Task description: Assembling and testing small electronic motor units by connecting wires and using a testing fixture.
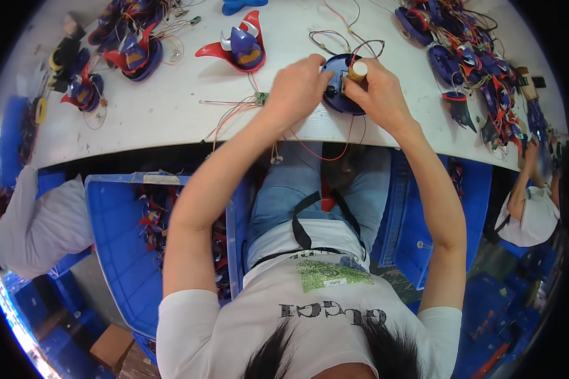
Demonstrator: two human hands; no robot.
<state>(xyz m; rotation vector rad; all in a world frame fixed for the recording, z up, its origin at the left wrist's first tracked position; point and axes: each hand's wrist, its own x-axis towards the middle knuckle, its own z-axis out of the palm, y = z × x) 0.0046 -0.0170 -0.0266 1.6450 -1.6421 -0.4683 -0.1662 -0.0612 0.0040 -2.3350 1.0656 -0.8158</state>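
At the table's front part a round dark blue plastic base lies between my hands, with its inner parts and wires facing up. My left hand is closed at its left rim, thumb and fingertips pressing on the base. A short tan cylinder-shaped piece, its kind unclear, is gripped by my right hand over the base's right side. Thin red and black wires trail from the base over the table edge. Left of it stands a purple toy figure with red wings, wired to a small green circuit board.
Several wired toy figures crowd the white table at the far left, and a tangled heap of parts covers its right. Blue crates flank my legs, the left one holding parts. A person sits at left, another at right.
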